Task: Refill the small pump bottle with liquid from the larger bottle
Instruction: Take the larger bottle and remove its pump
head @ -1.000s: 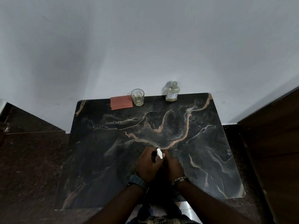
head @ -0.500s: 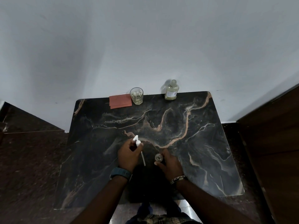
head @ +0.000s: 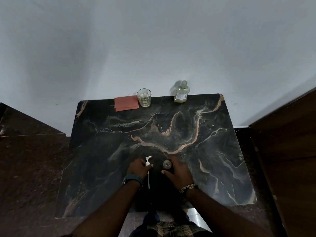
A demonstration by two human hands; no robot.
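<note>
Your right hand (head: 177, 173) grips open small bottle (head: 167, 164) near worktop (head: 222, 151) front edge; left hand (head: 138, 168) pinches pump (head: 148, 163). Larger bottle (head: 181, 92) upright at back edge, right hand nearer.

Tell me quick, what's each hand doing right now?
Left hand: holding the white pump head.
Right hand: gripping the small open bottle on the table.
</note>
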